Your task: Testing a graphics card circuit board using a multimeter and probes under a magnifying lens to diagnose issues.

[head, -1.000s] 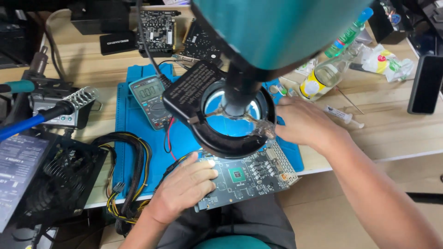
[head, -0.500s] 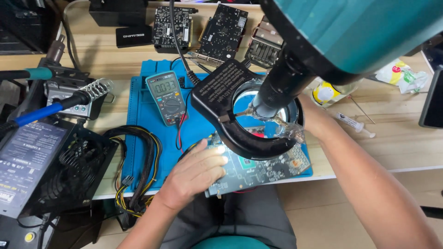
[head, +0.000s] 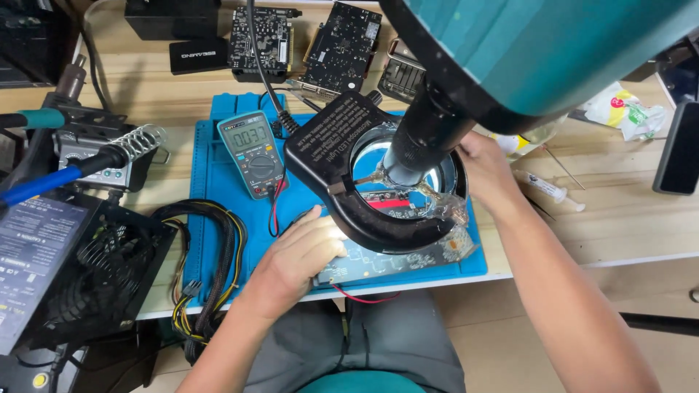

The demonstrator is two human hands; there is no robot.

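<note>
A green circuit board [head: 386, 263] lies on the blue mat [head: 218, 182] under a black ring light [head: 364, 222] and the microscope barrel [head: 429, 135]. My left hand [head: 298, 255] rests on the board's left end, fingers curled against its edge and touching the ring light's rim. My right hand [head: 484, 171] reaches in from the right and sits against the ring light's far side. Its fingertips are hidden behind the barrel, so I cannot see whether it holds anything. A red wire [head: 360, 297] hangs below the board's front edge.
A multimeter [head: 251, 149] with red and black leads lies on the mat's left part. Left of it are a soldering iron stand [head: 138, 142] and a black power supply [head: 80, 269] with cables. Graphics cards [head: 342, 44] lie at the back, a syringe [head: 546, 188] and a phone [head: 681, 156] to the right.
My left hand has slid up the board toward the ring light. My right hand has moved from the board's right edge to behind the ring light. The view has shifted left.
</note>
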